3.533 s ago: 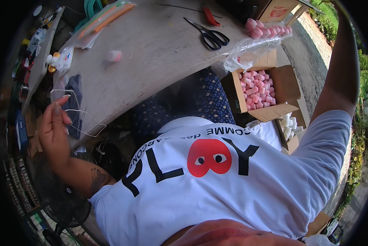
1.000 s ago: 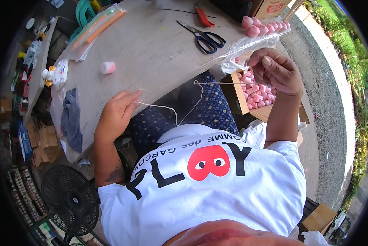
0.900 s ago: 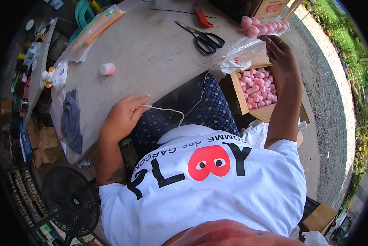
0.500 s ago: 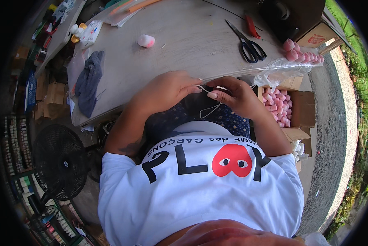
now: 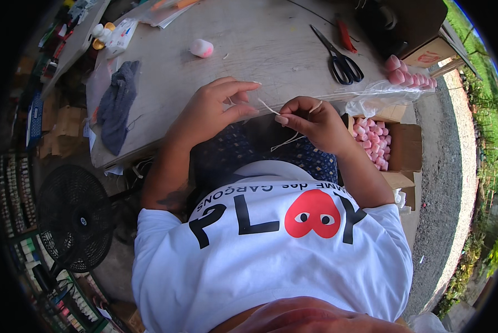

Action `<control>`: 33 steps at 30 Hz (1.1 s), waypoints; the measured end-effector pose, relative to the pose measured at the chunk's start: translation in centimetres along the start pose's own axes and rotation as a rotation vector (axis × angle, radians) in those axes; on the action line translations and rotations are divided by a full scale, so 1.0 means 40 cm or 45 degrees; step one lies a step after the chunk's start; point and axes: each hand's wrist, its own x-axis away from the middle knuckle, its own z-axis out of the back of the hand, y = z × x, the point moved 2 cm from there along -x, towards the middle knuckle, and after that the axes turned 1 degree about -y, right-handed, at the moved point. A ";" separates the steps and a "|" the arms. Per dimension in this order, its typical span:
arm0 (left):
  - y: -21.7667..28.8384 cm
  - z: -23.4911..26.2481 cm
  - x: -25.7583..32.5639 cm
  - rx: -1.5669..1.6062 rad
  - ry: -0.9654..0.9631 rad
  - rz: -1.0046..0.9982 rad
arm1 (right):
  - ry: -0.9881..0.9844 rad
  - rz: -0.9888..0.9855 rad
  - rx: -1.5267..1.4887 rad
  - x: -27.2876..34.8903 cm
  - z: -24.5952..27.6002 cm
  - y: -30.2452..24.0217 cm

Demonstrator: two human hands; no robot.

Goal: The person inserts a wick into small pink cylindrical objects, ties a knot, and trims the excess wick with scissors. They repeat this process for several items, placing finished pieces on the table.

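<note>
My right hand (image 5: 314, 126) pinches a thin white string (image 5: 268, 106) between thumb and forefinger, just off the table's near edge. One end of the string sticks up to the left, and loose loops trail beneath the hand over my lap. My left hand (image 5: 211, 111) is beside that end, its thumb and fingers apart, with no firm grip on anything. A short pink-and-white rounded cylinder (image 5: 201, 48) rests on the table (image 5: 249, 50) beyond my left hand. Black-handled scissors (image 5: 340, 62) lie farther right, blades pointing away.
Pink pieces stand in a row (image 5: 408, 76) on plastic at the table's right edge. Below them an open cardboard box (image 5: 407, 147) holds many more. A grey cloth (image 5: 118, 108) hangs over the left side. A red-handled tool (image 5: 346, 36) lies beyond the scissors. A black fan (image 5: 74, 219) stands lower left.
My left hand has parted from the right and its fingers have spread, leaving the string's end free. The right hand keeps its pinch on the string.
</note>
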 end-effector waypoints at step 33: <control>-0.120 0.025 0.003 1.602 0.573 0.229 | 0.570 0.794 0.915 -0.248 0.100 -0.175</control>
